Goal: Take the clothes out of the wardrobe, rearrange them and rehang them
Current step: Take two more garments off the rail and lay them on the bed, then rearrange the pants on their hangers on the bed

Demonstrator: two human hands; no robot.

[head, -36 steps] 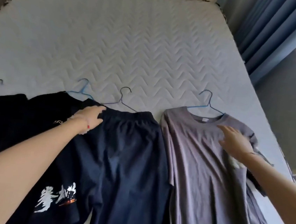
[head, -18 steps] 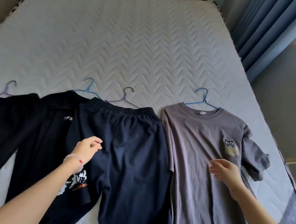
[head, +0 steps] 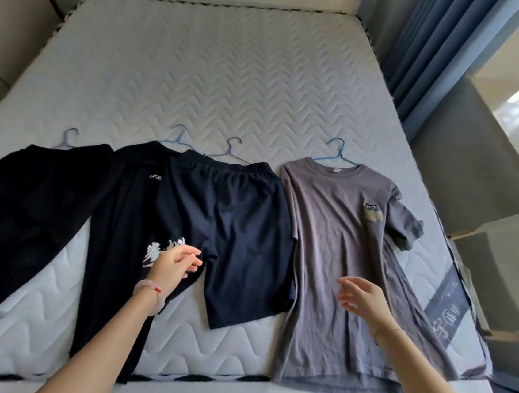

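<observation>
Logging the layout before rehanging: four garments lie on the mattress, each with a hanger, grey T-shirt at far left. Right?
Not quite: the head view shows the grey T-shirt at far right, beside the navy shorts; the rest stands.

Hangers [head: 336,150]: four are counted;
Tops: two are counted, black top [head: 122,214] and grey top [head: 337,236];
Shorts [head: 232,225]: one pair;
Other black garment [head: 26,204]: one;
Hands: two, left hand [head: 174,262] and right hand [head: 363,295];
Mattress [head: 216,79]: one

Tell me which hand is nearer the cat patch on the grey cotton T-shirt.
Right. The right hand is over that grey cotton T-shirt, below the cat patch; the left hand is farther off, where the black printed T-shirt meets the navy shorts.
</observation>
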